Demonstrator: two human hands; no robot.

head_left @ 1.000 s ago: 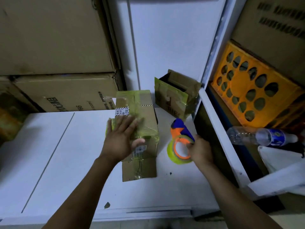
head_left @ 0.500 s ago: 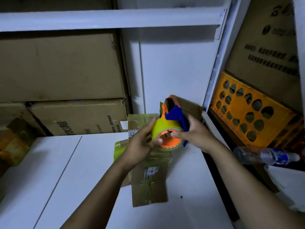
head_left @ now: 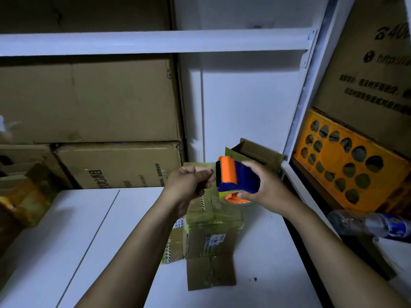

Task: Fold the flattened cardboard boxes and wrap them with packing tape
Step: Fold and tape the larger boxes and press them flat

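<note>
Fingers [head_left: 205, 174] of the left hand [head_left: 189, 185] are curled tight, tips pinched right against the front edge of the tape dispenser [head_left: 235, 176]; can't tell if a tape end is between them, too faint. The right hand [head_left: 266, 187] is wrapped around the dispenser's blue body, thumb under the orange core, holding it in the air above the small box [head_left: 213, 223]. That box lies on the white table [head_left: 89, 241], already shiny with yellowish tape, labels on it, one brown flap flat toward the near edge. A second small box [head_left: 258, 152] stands behind it, open, against the white back wall. Dim room. A white shelf rail [head_left: 155, 43] runs overhead. Big brown cartons [head_left: 93, 101] are stacked at the left back, on the table. Right of the upright post: an orange crate [head_left: 347, 161] tilted, a water bottle [head_left: 375, 223] lying on its side below it, and a printed carton [head_left: 375, 81] above.
</note>
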